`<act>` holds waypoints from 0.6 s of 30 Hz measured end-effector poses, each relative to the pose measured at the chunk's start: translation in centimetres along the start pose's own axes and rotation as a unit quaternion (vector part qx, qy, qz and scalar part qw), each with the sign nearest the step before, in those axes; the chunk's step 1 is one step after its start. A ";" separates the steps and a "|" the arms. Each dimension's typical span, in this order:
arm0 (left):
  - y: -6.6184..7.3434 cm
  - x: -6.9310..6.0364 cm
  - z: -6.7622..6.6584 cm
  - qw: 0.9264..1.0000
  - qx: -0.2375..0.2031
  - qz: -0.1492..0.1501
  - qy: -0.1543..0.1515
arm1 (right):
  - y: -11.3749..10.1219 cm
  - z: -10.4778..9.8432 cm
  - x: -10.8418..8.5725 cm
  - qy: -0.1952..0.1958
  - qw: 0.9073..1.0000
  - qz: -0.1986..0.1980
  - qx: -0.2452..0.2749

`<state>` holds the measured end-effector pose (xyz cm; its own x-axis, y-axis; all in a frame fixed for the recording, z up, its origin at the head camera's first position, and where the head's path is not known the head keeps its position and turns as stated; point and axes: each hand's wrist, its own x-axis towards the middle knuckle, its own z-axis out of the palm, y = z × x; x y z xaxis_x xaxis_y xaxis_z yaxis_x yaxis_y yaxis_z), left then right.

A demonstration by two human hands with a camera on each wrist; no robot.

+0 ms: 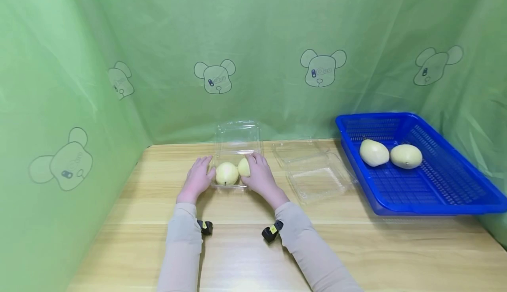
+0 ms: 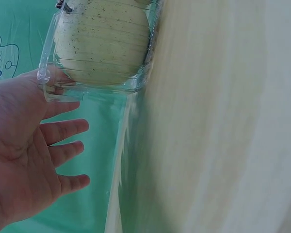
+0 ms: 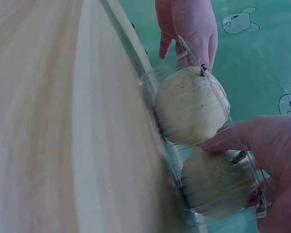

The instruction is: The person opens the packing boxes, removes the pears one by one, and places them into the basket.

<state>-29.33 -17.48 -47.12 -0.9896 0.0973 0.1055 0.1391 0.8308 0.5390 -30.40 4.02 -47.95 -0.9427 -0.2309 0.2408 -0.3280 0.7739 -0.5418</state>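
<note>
Two pale yellow pears sit side by side in a clear plastic clamshell box [image 1: 231,187] whose lid [image 1: 239,137] stands raised at the back. My right hand [image 1: 260,177] grips the right pear [image 3: 213,182], with a digit reaching in between it and the left pear [image 1: 227,173]. At the box's left end is my left hand [image 1: 196,178]. The left wrist view shows its fingers [image 2: 65,131] spread and fairly straight, with the thumb side touching the box corner. Part of the right pear is hidden behind my right hand in the head view.
A second clear clamshell box [image 1: 317,182] lies open to the right on the wooden table [image 1: 237,256]. Beyond it stands a blue basket [image 1: 376,204] holding two more pale pears [image 1: 405,156]. Green curtains [image 1: 269,27] hang behind and at both sides.
</note>
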 end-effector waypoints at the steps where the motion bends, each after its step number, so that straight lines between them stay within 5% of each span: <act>1: 0.0 0.0 0.0 1.000 0.000 0.000 0.000 | -0.1 0.0 0.0 0.000 1.000 0.002 -0.002; 18: 0.0 0.1 0.1 1.000 -0.004 -0.002 0.000 | -1.5 -0.1 0.5 -0.018 0.997 0.052 -0.046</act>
<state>-29.41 -17.44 -47.26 -0.9903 0.0939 0.1023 0.1348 0.8264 0.5466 -30.37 2.83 -46.94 -0.9733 -0.1664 0.1580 -0.2233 0.8451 -0.4857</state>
